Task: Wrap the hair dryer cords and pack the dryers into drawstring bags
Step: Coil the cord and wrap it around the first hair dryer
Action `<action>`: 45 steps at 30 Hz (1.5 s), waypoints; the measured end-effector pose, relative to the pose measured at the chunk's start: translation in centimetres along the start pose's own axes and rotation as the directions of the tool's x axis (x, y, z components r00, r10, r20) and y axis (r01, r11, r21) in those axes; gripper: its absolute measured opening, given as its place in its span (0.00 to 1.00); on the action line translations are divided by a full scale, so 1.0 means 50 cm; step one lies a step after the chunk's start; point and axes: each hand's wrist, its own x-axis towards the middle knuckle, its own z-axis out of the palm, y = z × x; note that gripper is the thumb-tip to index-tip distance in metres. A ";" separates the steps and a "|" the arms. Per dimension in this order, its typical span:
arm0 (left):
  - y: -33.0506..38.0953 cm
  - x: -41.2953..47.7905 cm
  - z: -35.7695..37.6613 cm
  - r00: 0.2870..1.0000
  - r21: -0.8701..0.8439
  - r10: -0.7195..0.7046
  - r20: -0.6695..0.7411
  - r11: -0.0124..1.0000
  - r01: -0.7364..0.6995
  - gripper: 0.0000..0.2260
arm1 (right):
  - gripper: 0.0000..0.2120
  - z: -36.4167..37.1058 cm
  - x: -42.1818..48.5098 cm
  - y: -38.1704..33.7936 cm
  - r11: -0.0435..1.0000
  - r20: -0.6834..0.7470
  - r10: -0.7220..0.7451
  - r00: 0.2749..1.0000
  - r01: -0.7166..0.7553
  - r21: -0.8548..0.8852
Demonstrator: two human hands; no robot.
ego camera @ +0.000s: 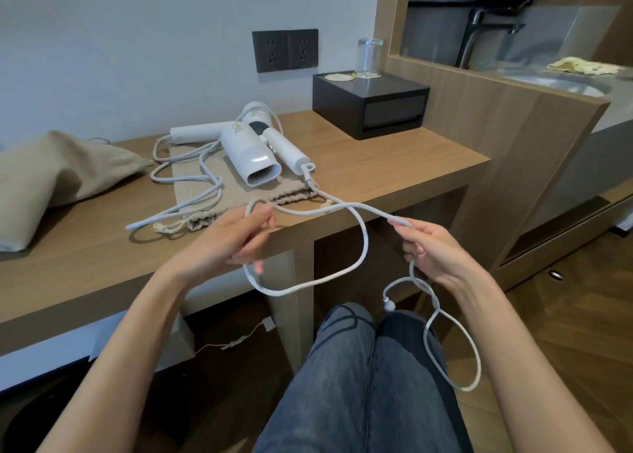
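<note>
Two white hair dryers lie on the wooden desk (394, 175). The near dryer (255, 154) rests on a flat beige drawstring bag (205, 192), its nozzle facing me. The far dryer (202, 132) lies behind it with its own cord (185, 178) looped loosely on the desk. The near dryer's cord (359, 243) runs off the desk edge. My left hand (236, 237) grips a bend of this cord. My right hand (430, 247) grips the cord further along. Below it the cord hangs in a loop over my lap, with the plug (388, 304) dangling.
A second beige bag (51, 178) lies bunched at the desk's left. A black box (371, 105) with an upturned glass (368, 57) stands at the back, by a wall socket (285, 50). A sink counter (548, 83) is on the right. My knees sit under the desk edge.
</note>
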 end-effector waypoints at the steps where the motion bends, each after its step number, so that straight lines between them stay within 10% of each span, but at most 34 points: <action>1: -0.006 0.001 -0.001 0.997 0.110 0.045 -0.061 0.993 -0.038 0.14 | 0.09 0.000 -0.002 -0.004 1.000 0.027 -0.015 1.000 0.014 0.010; 6: -0.017 0.011 0.014 0.921 0.371 0.354 -0.164 0.887 -0.275 0.18 | 0.11 0.025 -0.045 -0.025 0.969 0.367 -0.081 0.927 0.159 -0.187; 10: 0.016 0.016 0.036 0.861 0.486 0.498 -0.105 0.781 -0.392 0.28 | 0.12 0.056 -0.066 -0.067 0.919 0.276 -0.268 0.923 0.331 -0.214; 17: 0.083 0.021 0.075 0.933 0.456 0.355 0.055 0.823 -0.340 0.29 | 0.13 0.036 -0.083 -0.141 0.884 0.554 -0.176 0.814 0.378 -0.275; 23: 0.018 0.037 0.086 0.925 0.603 0.035 0.378 0.749 -0.275 0.18 | 0.19 0.033 -0.077 -0.081 0.721 0.413 -0.110 0.904 0.359 -0.592; 29: -0.051 0.071 0.118 0.990 0.934 0.011 0.139 0.330 -0.135 0.24 | 0.28 -0.020 -0.069 -0.038 0.499 0.036 -0.239 0.970 0.155 -0.853; 34: -0.088 0.105 0.171 0.983 0.981 0.184 -0.009 0.192 -0.027 0.24 | 0.26 -0.054 -0.083 -0.043 0.400 -0.138 -0.584 0.800 0.136 -0.906; 39: -0.106 0.126 0.227 0.942 0.820 0.333 0.039 0.528 -0.221 0.17 | 0.24 -0.088 -0.103 -0.083 0.328 -0.171 -0.727 0.664 0.118 -0.937; 45: -0.066 0.177 0.304 0.908 0.446 0.406 0.108 0.796 -0.409 0.14 | 0.11 -0.101 -0.105 -0.083 0.455 -0.062 -0.581 0.812 0.261 -0.852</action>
